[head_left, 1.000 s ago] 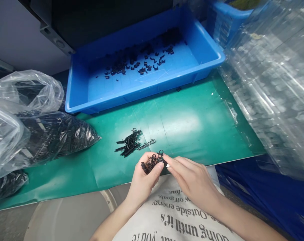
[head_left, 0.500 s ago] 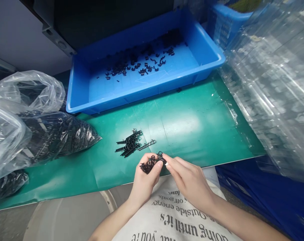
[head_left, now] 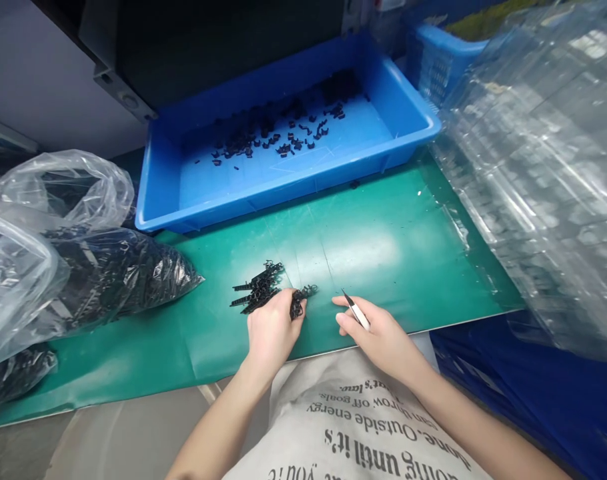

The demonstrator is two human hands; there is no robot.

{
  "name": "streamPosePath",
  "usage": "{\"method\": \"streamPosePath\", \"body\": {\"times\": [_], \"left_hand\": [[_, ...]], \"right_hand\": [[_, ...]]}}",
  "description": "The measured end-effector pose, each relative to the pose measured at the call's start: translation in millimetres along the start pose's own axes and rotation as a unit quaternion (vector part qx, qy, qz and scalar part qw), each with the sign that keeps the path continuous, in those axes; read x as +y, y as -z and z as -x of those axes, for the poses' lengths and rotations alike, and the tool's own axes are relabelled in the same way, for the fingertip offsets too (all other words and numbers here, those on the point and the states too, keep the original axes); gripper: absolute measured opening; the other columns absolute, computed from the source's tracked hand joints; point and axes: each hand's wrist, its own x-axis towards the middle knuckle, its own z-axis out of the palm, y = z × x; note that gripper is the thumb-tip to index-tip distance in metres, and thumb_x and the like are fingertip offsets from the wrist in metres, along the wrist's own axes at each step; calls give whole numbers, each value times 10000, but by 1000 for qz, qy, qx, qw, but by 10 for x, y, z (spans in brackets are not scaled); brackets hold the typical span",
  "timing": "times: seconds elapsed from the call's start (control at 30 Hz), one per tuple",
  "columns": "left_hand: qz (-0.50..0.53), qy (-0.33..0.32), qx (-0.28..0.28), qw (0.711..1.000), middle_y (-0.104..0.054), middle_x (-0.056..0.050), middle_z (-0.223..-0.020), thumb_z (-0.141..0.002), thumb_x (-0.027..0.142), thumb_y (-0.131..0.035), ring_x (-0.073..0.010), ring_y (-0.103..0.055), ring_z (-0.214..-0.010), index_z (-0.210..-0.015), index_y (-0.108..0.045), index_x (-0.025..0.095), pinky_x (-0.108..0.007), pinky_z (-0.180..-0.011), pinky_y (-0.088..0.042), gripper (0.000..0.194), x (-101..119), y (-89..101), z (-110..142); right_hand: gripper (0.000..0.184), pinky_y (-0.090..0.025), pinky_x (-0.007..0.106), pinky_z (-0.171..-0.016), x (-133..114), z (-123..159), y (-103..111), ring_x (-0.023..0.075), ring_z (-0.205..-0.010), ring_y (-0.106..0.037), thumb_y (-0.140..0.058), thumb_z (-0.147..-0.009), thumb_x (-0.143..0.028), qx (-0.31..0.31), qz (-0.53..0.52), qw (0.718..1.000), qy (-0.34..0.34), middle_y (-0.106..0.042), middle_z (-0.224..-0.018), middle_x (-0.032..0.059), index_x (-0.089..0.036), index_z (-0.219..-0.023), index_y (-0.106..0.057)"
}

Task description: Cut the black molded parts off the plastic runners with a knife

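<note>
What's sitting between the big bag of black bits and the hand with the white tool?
In the head view: green tabletop, a pile of black strips, and the left hand holding small black pieces.

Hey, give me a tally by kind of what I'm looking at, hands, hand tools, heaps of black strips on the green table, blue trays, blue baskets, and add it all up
Hands: 2 (left hand, right hand)
Hand tools: 1 (white-and-black tool)
Heaps of black strips on the green table: 1
Blue trays: 1
Blue baskets: 1
Total: 6
</note>
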Motion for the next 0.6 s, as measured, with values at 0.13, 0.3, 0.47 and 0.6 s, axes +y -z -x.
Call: {"method": "streamPosePath", "body": {"times": [0.13, 0.3, 0.47, 0.6], "left_hand": [[176, -48, -13, 983, -629, 5, -636, -780, 303, -525, -129, -557, -538, -762, -561, 194, -222, -505, -385, 117, 97, 81, 192], [419, 37, -104, 901, -538, 38, -631, -680, 243, -621, -93, -474, -551, -674, -505, 186, -208, -519, -382, 129, 141, 120, 258], [643, 123, -190, 732, -462, 65, -568, -705, 314, -611, -28, -316, -377, -698, -451, 172, -177, -366, -246, 214, 192, -34, 252], [696, 144, -173, 682, -476, 60, -557, -694, 304, -638, -10, -284, -353, -752, -497, 145, -166, -343, -181, 221, 249, -45, 242]], "right_hand": [[135, -438, 272, -612, -77, -73, 11, 148, -613, -565, -467, -820, -288, -23, -42, 999, 13, -581, -631, -13, -188, -838, -556], [206, -366, 220, -459, -150, -91, -6, 88, -437, -405, -427, -849, -295, -81, -78, 993, 36, -488, -539, -51, -196, -682, -496], [215, -418, 240, -526, -105, -64, 7, 111, -505, -483, -417, -859, -317, -80, -83, 992, 56, -503, -561, -35, -196, -702, -499], [294, -461, 319, -715, -31, 39, 128, 179, -746, -599, -344, -900, -334, -47, 21, 992, 118, -634, -776, 20, -191, -1085, -523]]}}
